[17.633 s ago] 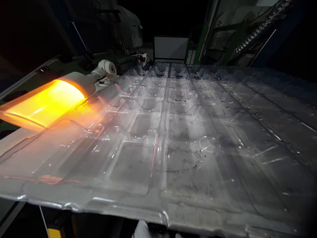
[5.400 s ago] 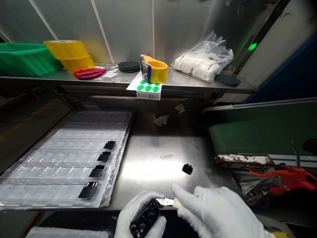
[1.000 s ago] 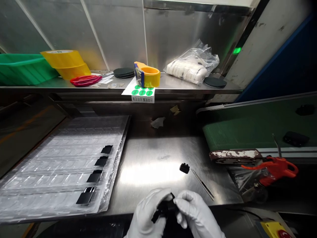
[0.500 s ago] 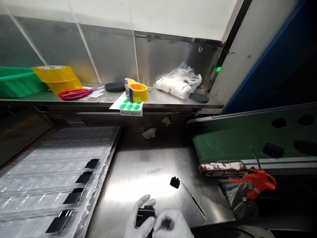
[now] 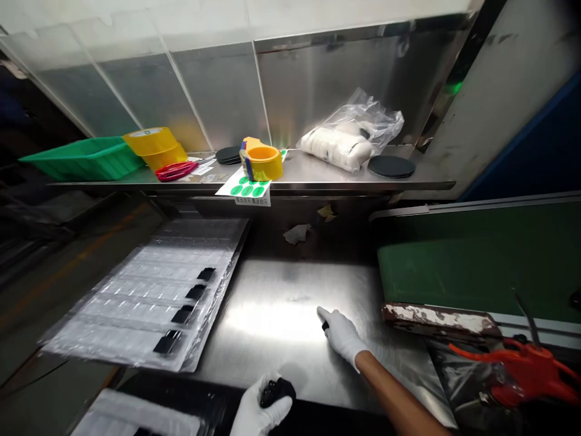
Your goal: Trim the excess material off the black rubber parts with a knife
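My left hand (image 5: 259, 412), in a white glove at the bottom centre, is closed around a black moulded plastic part (image 5: 280, 392). Farther forward, my gloved right hand (image 5: 341, 334) is low over the steel table (image 5: 290, 290). Its fingers are closed on a small black plastic piece (image 5: 325, 325), of which only an edge shows below the fingertips. The slim metal knife is out of sight, and the right hand and forearm cover that area.
At left, a clear plastic tray (image 5: 136, 303) holds several black parts (image 5: 183, 314). A green conveyor belt (image 5: 476, 260) and an orange air gun (image 5: 521, 369) are at right. The back shelf carries yellow tape (image 5: 265, 163), a green bin (image 5: 86, 158) and a bagged white bundle (image 5: 336, 145).
My right hand has left the left hand and reached forward to the small black piece on the table. My left hand still holds its part. The view has shifted, with objects appearing farther right.
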Motion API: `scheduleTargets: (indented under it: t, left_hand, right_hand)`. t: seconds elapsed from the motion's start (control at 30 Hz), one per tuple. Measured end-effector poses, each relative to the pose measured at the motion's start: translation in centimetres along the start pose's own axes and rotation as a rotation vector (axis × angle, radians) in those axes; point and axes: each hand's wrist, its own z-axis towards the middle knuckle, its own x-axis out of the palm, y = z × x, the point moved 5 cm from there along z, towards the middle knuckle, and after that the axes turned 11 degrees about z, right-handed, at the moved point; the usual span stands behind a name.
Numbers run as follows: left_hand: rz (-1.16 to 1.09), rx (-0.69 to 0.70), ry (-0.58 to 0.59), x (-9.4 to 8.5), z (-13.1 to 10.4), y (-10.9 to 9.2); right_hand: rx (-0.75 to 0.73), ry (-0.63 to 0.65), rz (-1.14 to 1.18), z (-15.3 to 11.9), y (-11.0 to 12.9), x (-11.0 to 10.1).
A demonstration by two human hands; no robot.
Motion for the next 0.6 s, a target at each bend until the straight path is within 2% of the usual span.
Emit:
scheduleTargets:
  t: [0.1, 0.2, 0.3, 0.37, 0.47, 0.6]
  left_hand:
    - [-0.281, -0.043, 0.157, 1.2, -2.4, -0.9]
    - [-0.552, -0.029, 0.275, 2.1, -5.4, -2.4]
    - [-0.726, -0.072, 0.371, 3.3, -8.2, -3.3]
    - [-0.808, -0.104, 0.417, 4.3, -9.7, -3.5]
    - [-0.863, -0.116, 0.434, 5.5, -11.1, -3.5]
    - [-0.792, -0.159, 0.51, 7.3, -11.4, -3.5]
  right_hand:
    - [0.007, 0.201, 0.311, -3.6, 1.9, 1.1]
    - [0.044, 0.44, 0.67, -9.5, 4.3, 2.9]
    - [0.165, 0.676, 1.159, -14.8, 6.5, 4.6]
    - [0.251, 0.826, 1.461, -17.2, 7.7, 4.9]
    - [0.29, 0.945, 1.576, -18.7, 8.5, 4.0]
    - [0.3, 0.927, 1.514, -18.9, 8.4, 1.9]
